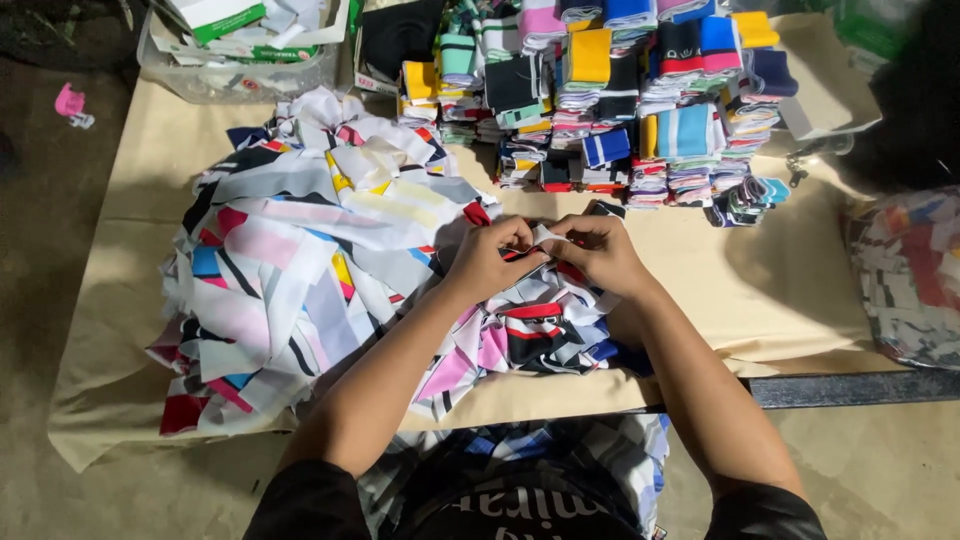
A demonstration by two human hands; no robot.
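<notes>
Closest to the camera, a striped cloth lies over the person's lap (610, 450) at the near edge of the desk (790, 290), which has a tan cover on it. Both arms reach forward over a small heap of cloth pieces (535, 335) in white, red, black, pink and blue.

The left hand (487, 260) and the right hand (598, 252) meet just above that heap. Their fingertips touch, and both hands are pinched shut on the same little cloth piece (538, 243), white with a bit of red and black. The piece sits between the two hands, right over the small heap, near the middle of the desk.

To the left lies a much bigger loose pile of cloth pieces (300, 260), touching the small heap. At the right edge sits a clear bag (905, 275) stuffed with more cloth.

Farther back, neat folded stacks (640, 95) in yellow, blue, pink and black stand in rows. At the far left corner there is a clear plastic tub (240, 70) with papers inside. A small pink thing (70, 103) lies on the floor beyond the desk
</notes>
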